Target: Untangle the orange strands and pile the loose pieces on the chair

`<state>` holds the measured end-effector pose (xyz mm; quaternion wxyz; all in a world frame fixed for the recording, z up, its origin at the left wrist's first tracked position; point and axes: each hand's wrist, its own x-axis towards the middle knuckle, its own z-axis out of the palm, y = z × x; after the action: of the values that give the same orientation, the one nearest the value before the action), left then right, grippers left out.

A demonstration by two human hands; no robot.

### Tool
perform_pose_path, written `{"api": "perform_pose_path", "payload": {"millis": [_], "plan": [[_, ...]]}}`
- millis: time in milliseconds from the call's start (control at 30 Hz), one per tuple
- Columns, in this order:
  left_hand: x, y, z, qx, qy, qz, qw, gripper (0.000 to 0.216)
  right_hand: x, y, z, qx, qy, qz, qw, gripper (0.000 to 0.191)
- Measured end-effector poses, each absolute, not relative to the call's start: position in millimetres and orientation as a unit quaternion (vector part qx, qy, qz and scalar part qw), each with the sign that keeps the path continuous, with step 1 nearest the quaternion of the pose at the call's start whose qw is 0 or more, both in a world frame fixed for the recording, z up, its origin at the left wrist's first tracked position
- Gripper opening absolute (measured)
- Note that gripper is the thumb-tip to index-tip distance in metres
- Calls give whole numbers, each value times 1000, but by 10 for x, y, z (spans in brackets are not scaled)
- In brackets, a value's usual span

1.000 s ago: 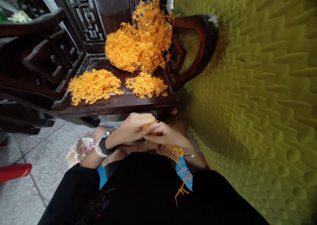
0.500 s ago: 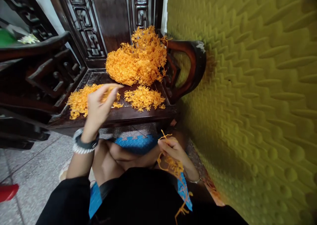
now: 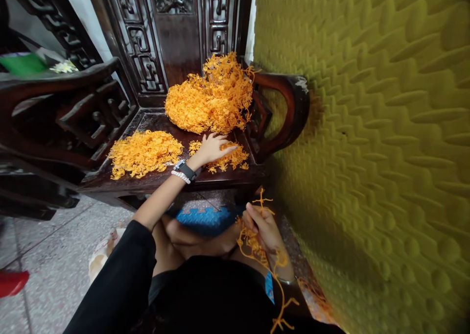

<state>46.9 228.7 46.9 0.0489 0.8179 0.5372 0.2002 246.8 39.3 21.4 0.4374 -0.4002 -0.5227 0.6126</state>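
My left hand (image 3: pixel 212 149), with a watch and a pale bracelet at the wrist, reaches over the small right-hand pile of orange branched pieces (image 3: pixel 237 158). Its fingers are spread, palm down, resting on or just above the pieces. My right hand (image 3: pixel 267 228) is closed on a strand of orange branched pieces (image 3: pixel 253 241) near my lap. One piece sticks up past the thumb, and the strand's tail hangs below the wrist. Left of my left hand lies another low pile of orange pieces (image 3: pixel 145 153). A tall orange heap (image 3: pixel 211 99) stands behind both piles.
The piles lie on a dark carved wooden chair seat (image 3: pixel 125 182) with armrests (image 3: pixel 299 104) at the sides. A padded yellow-green wall (image 3: pixel 367 153) closes off the right. Below is a blue foam mat (image 3: pixel 205 220). A red object (image 3: pixel 12 283) is at the floor's left.
My left hand has moved from above the left pile rightward to the right pile, and its fingers have spread. My right hand keeps the strand, now turned more upright.
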Motion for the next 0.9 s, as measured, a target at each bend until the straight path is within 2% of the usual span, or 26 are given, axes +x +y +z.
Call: {"api": "perform_pose_path", "payload": {"millis": [133,200,567,900], "plan": [[458,2265,361,818,552,149,68,97,2462,388,193,-404,-507,621,441,61],[453,2273,332,820,554,131,65,104,2456,378,186,-409,-502,620,444,62],[334,2220,306,803,584,113,30,69,2428,400,174,-412,-492,626,443,61],[-304,1964,292,788,606,108,-17,65,2354,473,124,-411,-500,628,431,63]]}}
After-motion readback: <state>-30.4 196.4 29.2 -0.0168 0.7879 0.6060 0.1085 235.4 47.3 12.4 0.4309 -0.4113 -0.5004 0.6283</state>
